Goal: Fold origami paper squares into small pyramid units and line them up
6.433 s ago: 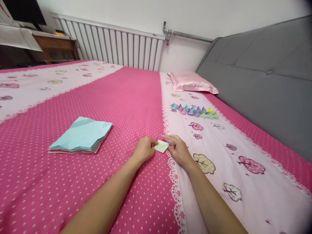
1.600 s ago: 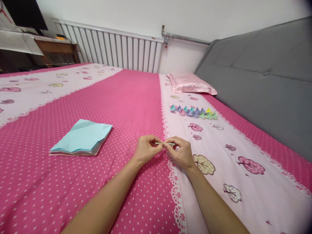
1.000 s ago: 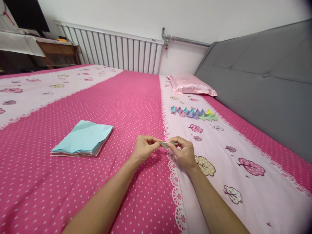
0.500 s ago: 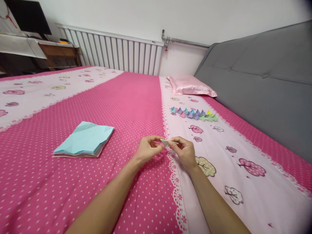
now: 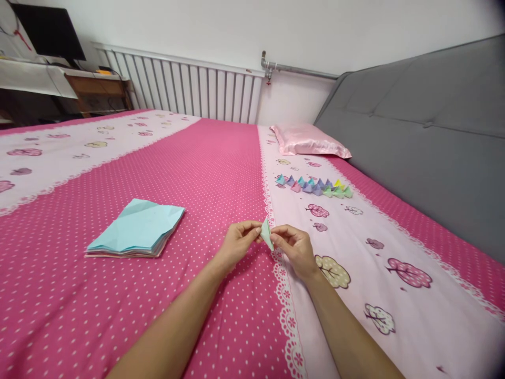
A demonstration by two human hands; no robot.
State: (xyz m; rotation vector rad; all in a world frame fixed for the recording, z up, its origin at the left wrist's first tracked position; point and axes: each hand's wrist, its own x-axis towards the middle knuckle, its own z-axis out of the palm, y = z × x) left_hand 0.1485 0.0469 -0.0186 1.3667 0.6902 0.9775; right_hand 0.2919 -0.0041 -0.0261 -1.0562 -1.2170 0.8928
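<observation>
Between my hands, above the bed, is a small pale green folded paper piece [image 5: 266,235], its long edge standing near upright. My left hand [image 5: 241,241] pinches its left corner between thumb and fingers. On the other side, my right hand [image 5: 294,246] grips its right edge with thumb and forefinger. Farther off, beyond my right hand, stand several small folded paper shapes [image 5: 319,187] in rows, coloured blue, purple, pink, green and yellow. To the left of my left hand lies a stack of square paper sheets [image 5: 138,226], light blue on top.
A pink dotted bedspread [image 5: 221,168] with pale tree-print bands spreads under everything. At the back right sits a pink pillow [image 5: 310,139] by the grey padded headboard [image 5: 426,110]. A white radiator [image 5: 185,81] lines the wall, and a desk with a monitor [image 5: 49,31] stands at far left.
The green paper piece has turned from lying roughly level to standing near upright between my fingers. Both hands have shifted their hold slightly. The paper stack and the row of shapes stayed put.
</observation>
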